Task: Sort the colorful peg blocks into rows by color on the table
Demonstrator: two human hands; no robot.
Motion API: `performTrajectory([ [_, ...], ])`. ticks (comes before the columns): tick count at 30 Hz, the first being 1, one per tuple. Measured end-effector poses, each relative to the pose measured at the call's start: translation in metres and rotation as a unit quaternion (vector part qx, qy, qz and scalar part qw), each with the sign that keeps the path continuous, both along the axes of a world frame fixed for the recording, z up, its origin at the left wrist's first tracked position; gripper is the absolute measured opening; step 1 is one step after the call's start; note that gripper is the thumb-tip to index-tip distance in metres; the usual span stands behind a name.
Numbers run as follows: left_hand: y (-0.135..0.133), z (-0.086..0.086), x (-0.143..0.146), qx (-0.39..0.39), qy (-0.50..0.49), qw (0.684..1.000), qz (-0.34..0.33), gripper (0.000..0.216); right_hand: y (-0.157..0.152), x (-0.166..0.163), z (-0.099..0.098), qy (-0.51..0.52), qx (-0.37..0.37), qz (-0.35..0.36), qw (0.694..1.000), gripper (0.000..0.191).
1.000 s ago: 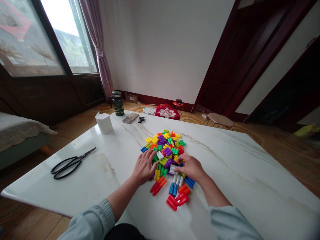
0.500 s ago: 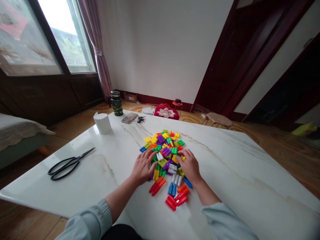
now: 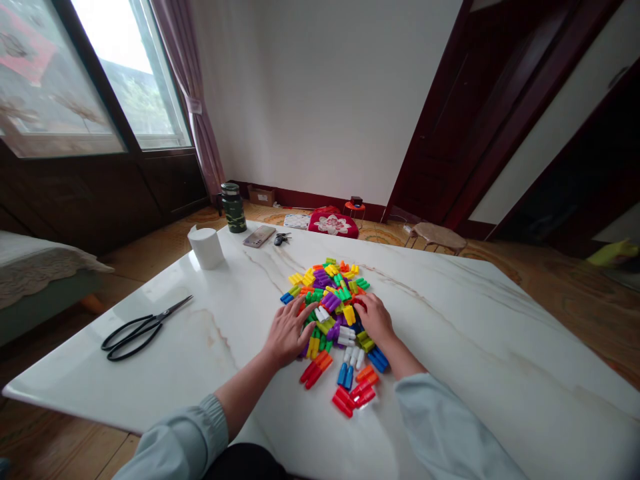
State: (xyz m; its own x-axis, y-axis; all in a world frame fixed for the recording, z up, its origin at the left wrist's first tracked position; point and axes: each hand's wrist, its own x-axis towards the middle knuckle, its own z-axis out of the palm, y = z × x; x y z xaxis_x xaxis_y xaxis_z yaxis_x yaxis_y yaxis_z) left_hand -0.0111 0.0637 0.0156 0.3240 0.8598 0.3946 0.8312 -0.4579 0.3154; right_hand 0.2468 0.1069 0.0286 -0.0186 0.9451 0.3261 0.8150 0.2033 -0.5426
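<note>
A heap of small paired-tube plastic pieces (image 3: 331, 301) in many colours lies on the white marble-patterned table (image 3: 450, 333). My left hand (image 3: 289, 331) rests at the heap's left side, fingers spread over green and orange pieces and holding nothing. At the right side, my right hand (image 3: 374, 321) has its fingers curled round a red plastic piece (image 3: 358, 301), mostly hidden by them. Close to that hand are a yellow piece (image 3: 349, 315) and a blue piece (image 3: 379, 360). Nearer to me lie red pieces (image 3: 343, 403) and a blue-and-white piece (image 3: 345, 375).
Black-handled scissors (image 3: 145, 329) lie on the left of the table. Behind them stand a white paper roll (image 3: 207, 249) and a camouflage flask (image 3: 233, 208). A phone (image 3: 259, 236) and keys (image 3: 282, 238) lie near the far edge. A stool (image 3: 436, 236) stands beyond the table.
My right hand has shifted slightly left and its fingers have curled in more, uncovering blue and yellow-green pieces beside the wrist. My left hand stays almost in place.
</note>
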Motion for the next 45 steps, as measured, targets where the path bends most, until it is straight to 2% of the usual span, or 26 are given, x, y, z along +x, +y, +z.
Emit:
performTrajectory([
  [3,0.000,-0.001,0.000,0.001,0.000,1.000,0.000,0.048,0.000,-0.005,0.006,0.185,-0.021,-0.029,0.982,0.033],
  [5,0.000,-0.001,0.000,0.000,0.001,1.000,0.001,0.048,-0.003,-0.012,0.013,0.301,-0.061,-0.008,0.952,0.039],
  [7,0.000,-0.001,0.000,-0.002,0.005,1.000,0.003,0.048,-0.008,-0.018,0.021,0.352,-0.081,0.035,0.932,0.043],
  [8,0.000,-0.001,0.000,-0.004,0.007,1.000,0.004,0.047,-0.012,-0.019,0.025,0.342,-0.074,0.050,0.935,0.042],
  [10,-0.001,0.000,0.000,-0.005,0.008,1.000,0.005,0.047,-0.021,-0.016,0.036,0.265,-0.037,0.057,0.962,0.033],
  [12,0.000,0.000,0.000,-0.005,0.008,1.000,0.005,0.047,-0.032,-0.006,0.046,0.136,-0.014,0.034,0.990,0.021],
  [13,0.000,-0.001,-0.001,-0.004,0.008,1.000,0.005,0.047,-0.038,0.002,0.050,0.067,-0.026,0.016,0.997,0.016],
  [16,0.001,-0.002,-0.001,-0.001,0.004,1.000,0.005,0.047,-0.055,0.025,0.056,-0.103,-0.132,-0.028,0.985,0.006],
  [19,0.002,-0.004,-0.001,0.004,0.002,1.000,0.005,0.046,-0.067,0.036,0.050,-0.177,-0.223,-0.023,0.958,0.016],
  [22,0.002,-0.006,-0.002,0.010,0.007,1.000,0.008,0.045,-0.073,0.029,0.037,-0.187,-0.237,-0.011,0.953,0.028],
  [26,0.003,-0.007,-0.002,0.013,0.018,1.000,0.005,0.047,-0.071,0.013,0.029,-0.184,-0.198,-0.009,0.963,0.034],
  [31,0.003,-0.008,-0.003,0.012,0.018,1.000,0.003,0.046,-0.069,0.014,0.030,-0.141,-0.202,0.027,0.969,0.025],
  [35,0.001,-0.007,-0.002,0.010,0.020,1.000,0.005,0.046,-0.064,0.023,0.036,-0.109,-0.228,0.009,0.967,0.017],
  [37,0.001,-0.007,-0.002,0.012,0.019,1.000,0.009,0.046,-0.054,0.025,0.041,-0.104,-0.205,-0.030,0.973,0.021],
  [40,0.000,-0.007,-0.002,0.017,0.016,1.000,0.014,0.045,-0.025,0.023,0.045,-0.083,-0.129,-0.084,0.985,0.019],
  [42,-0.001,-0.008,-0.002,0.022,0.014,1.000,0.014,0.046,-0.002,0.018,0.043,-0.036,-0.090,-0.080,0.992,0.012],
  [45,-0.001,-0.008,-0.002,0.025,0.016,0.999,0.013,0.047,0.030,0.005,0.035,0.047,-0.063,-0.053,0.996,0.019],
])
